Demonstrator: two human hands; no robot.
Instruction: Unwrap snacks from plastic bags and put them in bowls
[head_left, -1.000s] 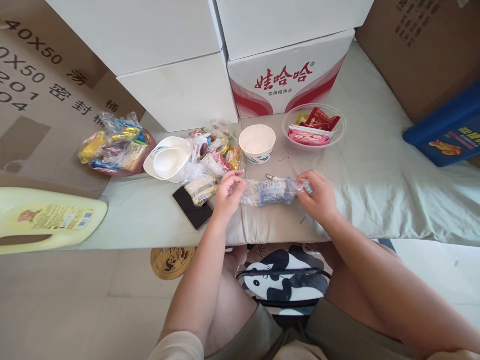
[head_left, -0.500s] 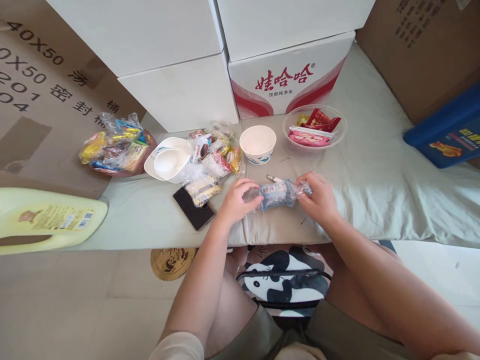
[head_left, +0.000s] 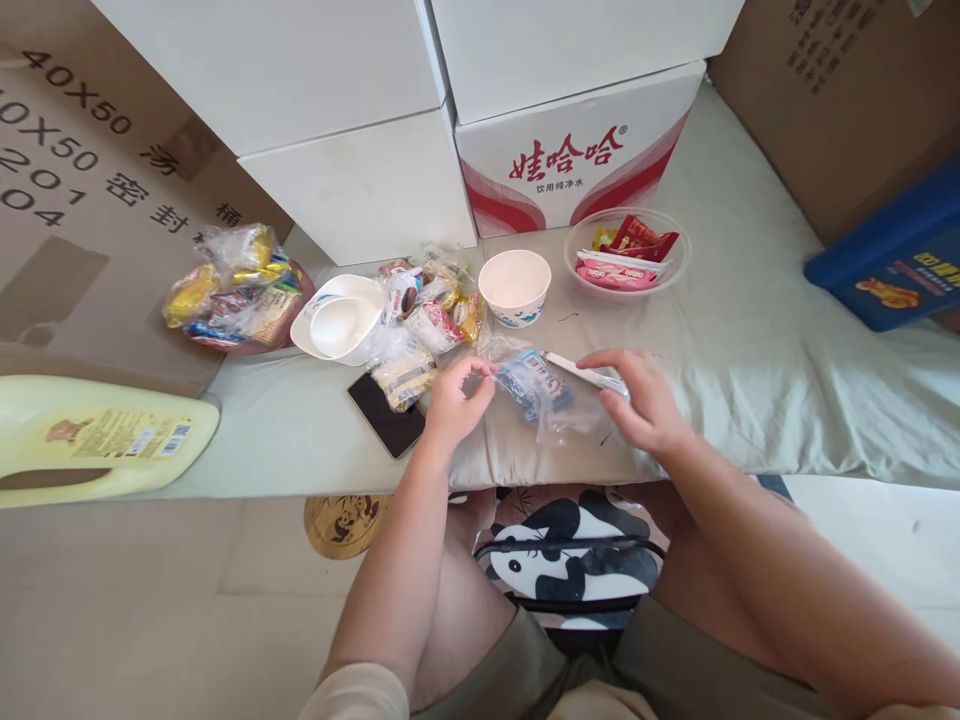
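My left hand (head_left: pixel 457 400) is closed, thumb and forefinger pinching the left end of a blue-printed snack packet (head_left: pixel 536 380) in clear plastic wrap. The packet lies slanted above the bench cloth, its loose right end hanging free. My right hand (head_left: pixel 645 400) has its thumb and fingers on a slim white utility knife (head_left: pixel 589 374), whose narrow tip points left beside the packet. Just left of my left hand, a black phone (head_left: pixel 382 420) lies partly under a yellowish wrapped snack (head_left: pixel 405 375). Behind the packet stands a white paper bowl (head_left: pixel 515 285).
Wrapped snacks (head_left: pixel 435 325) are heaped beside white nested bowls (head_left: pixel 345 310). A full snack bowl (head_left: pixel 296 320) stands left, a clear plastic bowl (head_left: pixel 679 262) right. A yellow jug (head_left: pixel 112 430), a blue container (head_left: pixel 892 260) and white cartons (head_left: pixel 577 160) surround the cloth-covered bench (head_left: pixel 750 350).
My right hand has let go of the packet's right end and taken hold of the utility knife. The packet has tilted, and my left hand has shifted slightly left with its end.
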